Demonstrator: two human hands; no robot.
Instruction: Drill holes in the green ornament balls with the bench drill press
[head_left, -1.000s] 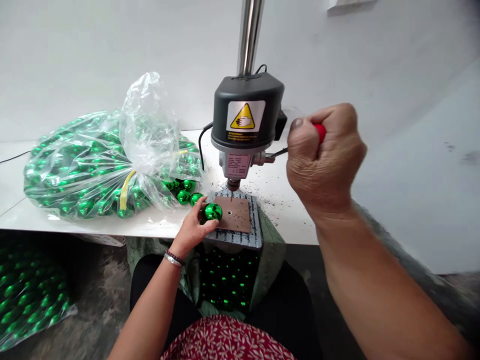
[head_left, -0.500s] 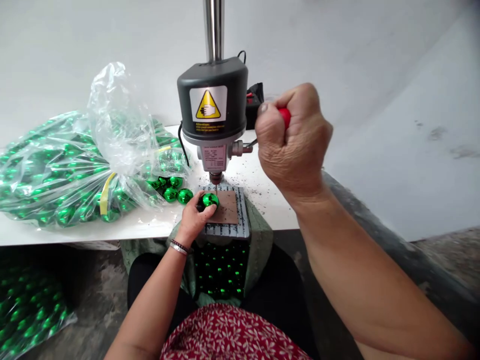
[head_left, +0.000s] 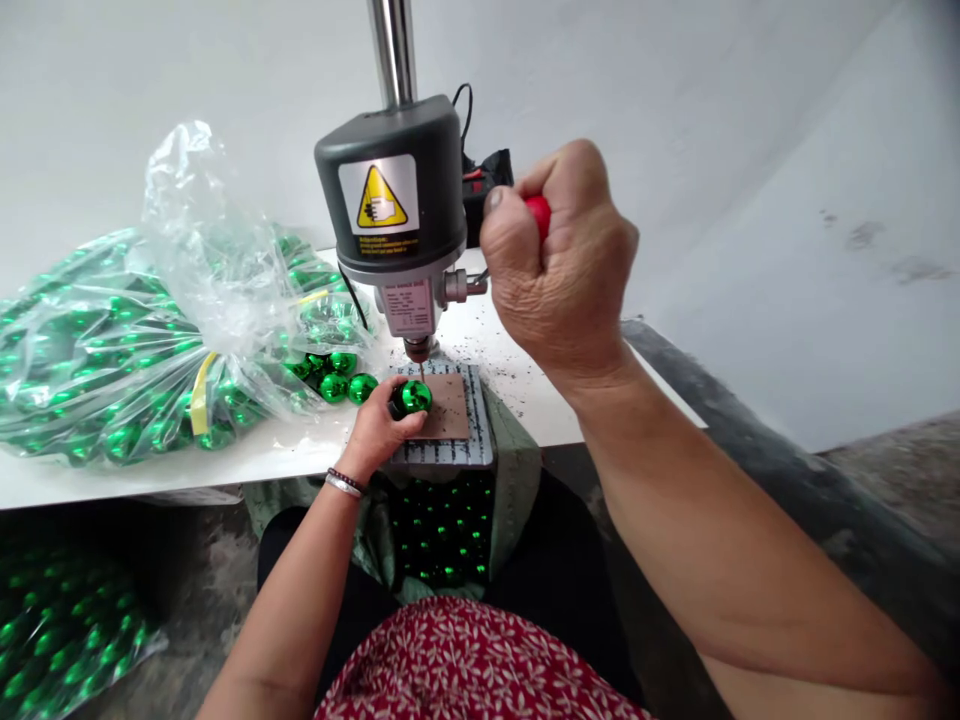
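My left hand (head_left: 377, 425) grips a shiny green ball (head_left: 416, 397) between thumb and fingers, with a dark piece beside the ball. The ball is over a brown board (head_left: 452, 410) on the grey slotted base (head_left: 478, 430) of a drill press (head_left: 394, 190). The thin bit (head_left: 422, 372) stands right above the ball; whether they touch I cannot tell. Up at the right of the machine, my right hand (head_left: 562, 260) is wrapped round a red knob (head_left: 538, 215) of its lever.
A tied clear bag of green balls (head_left: 120, 350) covers the left of the white table (head_left: 532, 400). Loose green balls (head_left: 334, 387) lie beside it. More balls (head_left: 442, 530) are below the table edge, and another bag (head_left: 67, 630) is at the lower left. Dark shavings dot the tabletop.
The view has shifted, so machine and hands appear further left. Both hands keep their holds, and no clear movement of the lever or ball shows.
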